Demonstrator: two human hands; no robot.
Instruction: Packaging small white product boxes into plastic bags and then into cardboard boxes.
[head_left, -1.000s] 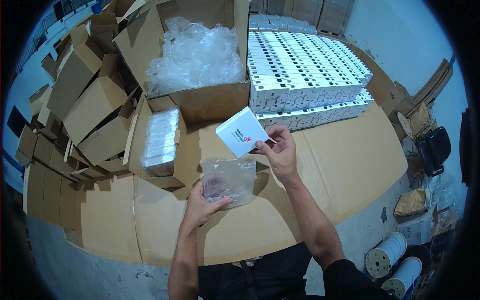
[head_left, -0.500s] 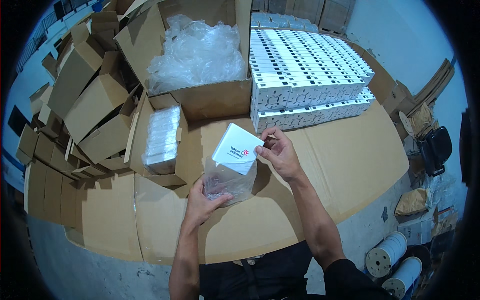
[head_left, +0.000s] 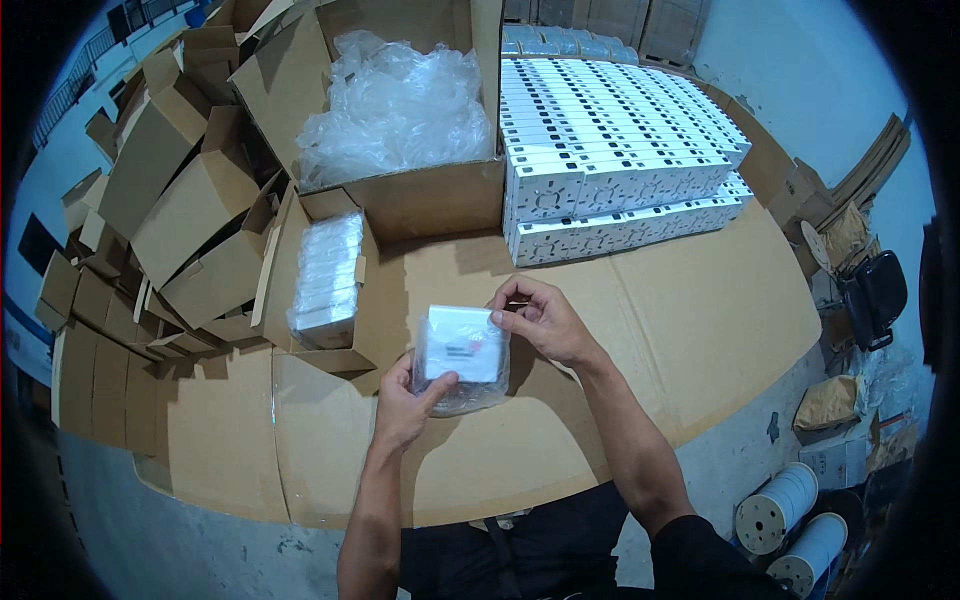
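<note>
A flat, square white plastic box (head_left: 462,341) with a small printed mark sits almost wholly inside a clear plastic bag (head_left: 478,402), in front of me over the table. My left hand (head_left: 408,408) grips the bag's lower left side, thumb across its front. At the upper right corner, my right hand (head_left: 543,322) pinches the box's edge by the bag's mouth; whether the fingers also catch the film is hard to see. Just to the left, an open carton (head_left: 372,318) holds a row of wrapped white boxes (head_left: 328,270).
A large carton (head_left: 420,205) full of crumpled clear bags (head_left: 395,110) stands behind. Stacked white boxes (head_left: 620,165) fill the far right of the cardboard-covered table (head_left: 690,330). Empty cartons (head_left: 195,215) are heaped at left. Cable spools (head_left: 775,508) and a black chair (head_left: 872,300) stand on the right.
The white box has slid down into the bag; before, its upper half stuck out, tilted. My right hand has moved down and slightly left with it, while my left hand stays almost in place.
</note>
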